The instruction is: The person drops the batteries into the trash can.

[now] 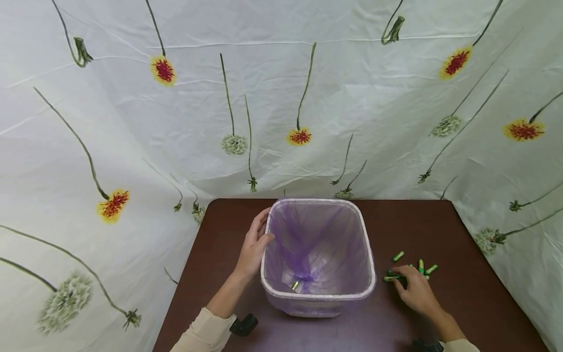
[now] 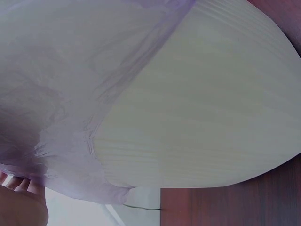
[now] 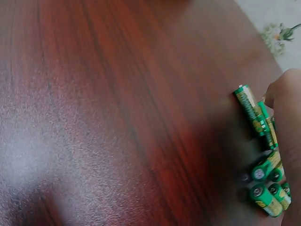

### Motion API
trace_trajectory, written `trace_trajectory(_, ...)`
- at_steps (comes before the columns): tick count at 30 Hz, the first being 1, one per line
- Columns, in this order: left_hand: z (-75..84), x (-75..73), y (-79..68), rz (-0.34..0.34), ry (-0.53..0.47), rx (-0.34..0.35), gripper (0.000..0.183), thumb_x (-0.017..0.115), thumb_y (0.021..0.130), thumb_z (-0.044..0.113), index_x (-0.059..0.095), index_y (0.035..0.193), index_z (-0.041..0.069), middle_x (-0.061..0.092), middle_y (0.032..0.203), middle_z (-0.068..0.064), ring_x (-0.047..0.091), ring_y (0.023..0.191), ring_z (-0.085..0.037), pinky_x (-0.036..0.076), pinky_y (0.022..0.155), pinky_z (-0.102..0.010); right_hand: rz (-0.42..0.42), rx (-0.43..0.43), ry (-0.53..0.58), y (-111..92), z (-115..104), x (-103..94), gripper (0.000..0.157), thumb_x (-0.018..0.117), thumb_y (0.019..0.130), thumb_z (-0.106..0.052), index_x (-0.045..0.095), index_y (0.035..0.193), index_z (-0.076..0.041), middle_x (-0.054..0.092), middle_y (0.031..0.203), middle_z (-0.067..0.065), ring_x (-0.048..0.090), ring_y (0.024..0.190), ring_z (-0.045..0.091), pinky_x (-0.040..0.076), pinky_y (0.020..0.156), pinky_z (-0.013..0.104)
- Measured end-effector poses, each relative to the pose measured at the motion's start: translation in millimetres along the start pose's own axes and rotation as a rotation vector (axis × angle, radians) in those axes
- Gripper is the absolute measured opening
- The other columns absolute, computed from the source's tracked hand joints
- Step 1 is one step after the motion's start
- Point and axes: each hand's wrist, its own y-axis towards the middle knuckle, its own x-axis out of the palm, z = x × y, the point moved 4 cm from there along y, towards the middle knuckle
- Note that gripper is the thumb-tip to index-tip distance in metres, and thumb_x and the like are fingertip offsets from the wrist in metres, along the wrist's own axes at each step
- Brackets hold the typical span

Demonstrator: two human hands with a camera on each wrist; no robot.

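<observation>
A white bin [image 1: 320, 297] lined with a thin purple bag [image 1: 299, 244] stands on the brown table. My left hand [image 1: 254, 247] grips its left rim, thumb over the edge and fingers along the outside. One battery [image 1: 295, 285] lies inside, at the bottom of the liner. Right of the bin, my right hand [image 1: 417, 291] reaches over a loose group of green and gold batteries [image 1: 390, 279], thumb and forefinger spread apart around some of them. In the right wrist view, several batteries [image 3: 267, 200] lie beside the hand [image 3: 289, 127], which hides part of the group.
The dark wood-grain table [image 1: 422, 225] ends in front of a white cloth [image 1: 272, 98] printed with flowers, which hangs at the back and both sides. A single battery [image 1: 398, 256] lies slightly apart from the others, towards the back. Black straps with devices sit at both wrists.
</observation>
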Motion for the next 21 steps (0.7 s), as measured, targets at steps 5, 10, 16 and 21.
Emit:
trace_trajectory(5, 1.1, 0.9, -0.1, 0.004, 0.005, 0.009, 0.063, 0.046, 0.095, -0.009, 0.032, 0.156, -0.006, 0.036, 0.158, -0.025, 0.035, 0.145, -0.038, 0.041, 0.104, -0.023, -0.038, -0.112, -0.037, -4.0, 3.0, 8.8, 0.033, 0.084, 0.072, 0.008, 0.073, 0.099, -0.007, 0.069, 0.096, -0.002, 0.064, 0.089, 0.020, 0.054, 0.074, 0.043)
trace_trajectory(10, 0.7, 2.5, 0.1, 0.001, 0.007, -0.001, 0.064, 0.045, 0.095, -0.009, 0.032, 0.157, -0.003, 0.037, 0.158, -0.022, 0.037, 0.145, -0.034, 0.041, 0.105, -0.024, -0.010, -0.218, -0.068, -6.7, 2.1, 11.1, 0.036, 0.084, 0.067, 0.008, 0.072, 0.096, -0.009, 0.068, 0.094, -0.003, 0.062, 0.085, 0.018, 0.053, 0.071, 0.040)
trace_trajectory(16, 1.1, 4.5, 0.3, -0.010, 0.010, 0.007, 0.063, 0.046, 0.096, -0.008, 0.031, 0.157, -0.004, 0.036, 0.158, -0.023, 0.034, 0.146, -0.036, 0.040, 0.106, -0.024, -0.021, -0.261, -0.090, -7.4, 3.9, 12.0, 0.034, 0.085, 0.069, 0.009, 0.074, 0.095, -0.008, 0.068, 0.095, -0.002, 0.062, 0.086, 0.018, 0.055, 0.070, 0.040)
trace_trajectory(21, 0.0, 2.5, 0.1, -0.001, 0.006, 0.013, 0.063, 0.046, 0.095, -0.009, 0.031, 0.157, -0.006, 0.035, 0.159, -0.025, 0.034, 0.146, -0.038, 0.039, 0.106, -0.024, -0.019, -0.295, -0.099, -5.4, 5.4, 13.1, 0.033, 0.086, 0.069, 0.008, 0.075, 0.096, -0.007, 0.069, 0.096, -0.001, 0.063, 0.086, 0.018, 0.054, 0.071, 0.039)
